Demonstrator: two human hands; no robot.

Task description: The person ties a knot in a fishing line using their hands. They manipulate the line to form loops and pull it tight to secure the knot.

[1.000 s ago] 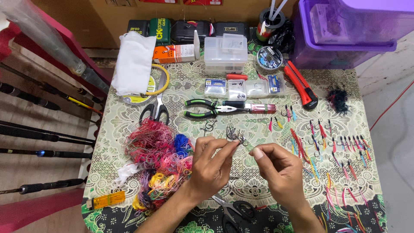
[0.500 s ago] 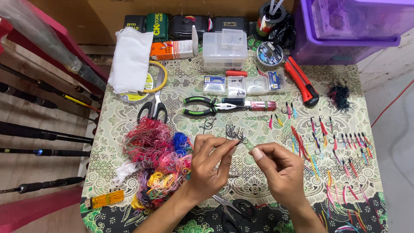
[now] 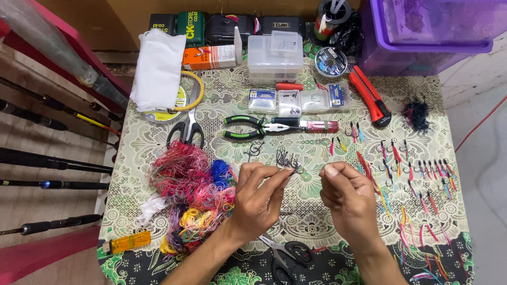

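My left hand reaches over the patterned tablecloth, thumb and forefinger pinched together right at the edge of a small pile of bare metal fish hooks. It seems to hold one hook, though the thing is too small to be sure. My right hand is a short gap to the right, its thumb pressed on the forefinger. Nothing shows between those fingers. A tangle of red, pink, blue and yellow thread lies just left of my left hand.
Black scissors lie under my wrists, another pair farther back beside green-handled pliers. Rows of dressed hooks fill the right side. Also here: red cutter, clear boxes, purple bin, lighter, rods at left.
My two hands have drawn a little apart; their fingertips were almost touching before. The view has shifted slightly.
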